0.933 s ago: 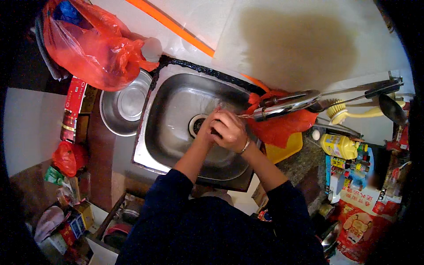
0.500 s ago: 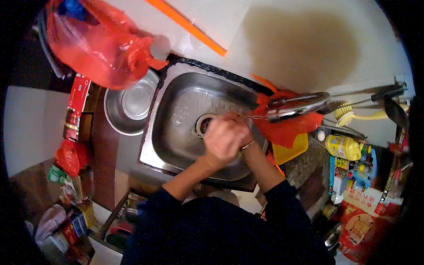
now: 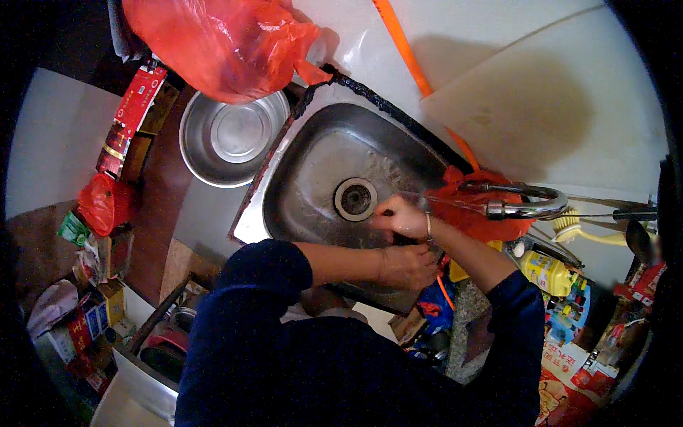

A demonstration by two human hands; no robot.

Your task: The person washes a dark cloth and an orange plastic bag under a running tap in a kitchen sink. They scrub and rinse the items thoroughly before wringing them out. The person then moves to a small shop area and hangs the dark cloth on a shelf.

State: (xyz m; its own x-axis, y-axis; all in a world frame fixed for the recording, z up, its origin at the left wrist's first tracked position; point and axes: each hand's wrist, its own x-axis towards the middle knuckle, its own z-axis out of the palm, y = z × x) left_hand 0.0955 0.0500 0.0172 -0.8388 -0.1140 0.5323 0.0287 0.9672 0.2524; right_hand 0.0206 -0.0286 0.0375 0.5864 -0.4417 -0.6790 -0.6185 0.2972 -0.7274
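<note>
Both hands are over a stainless steel sink. My right hand is above the sink beside the round drain, its fingers curled in and nothing visible in them. A thin bracelet circles that wrist. Closer to my body, my left hand reaches across the sink's near edge, beside my right forearm; its fingers are smeared and partly hidden. From the curved chrome faucet at the right, a thin stream of water runs toward my right hand.
A round metal basin sits left of the sink, below a bulging red plastic bag. Behind the faucet base lies red plastic. A yellow scrub brush, a yellow bottle and several small containers crowd the right side.
My hands, together over the sink before, have come apart; the left has moved right and closer to my body. The view has shifted and turned.
</note>
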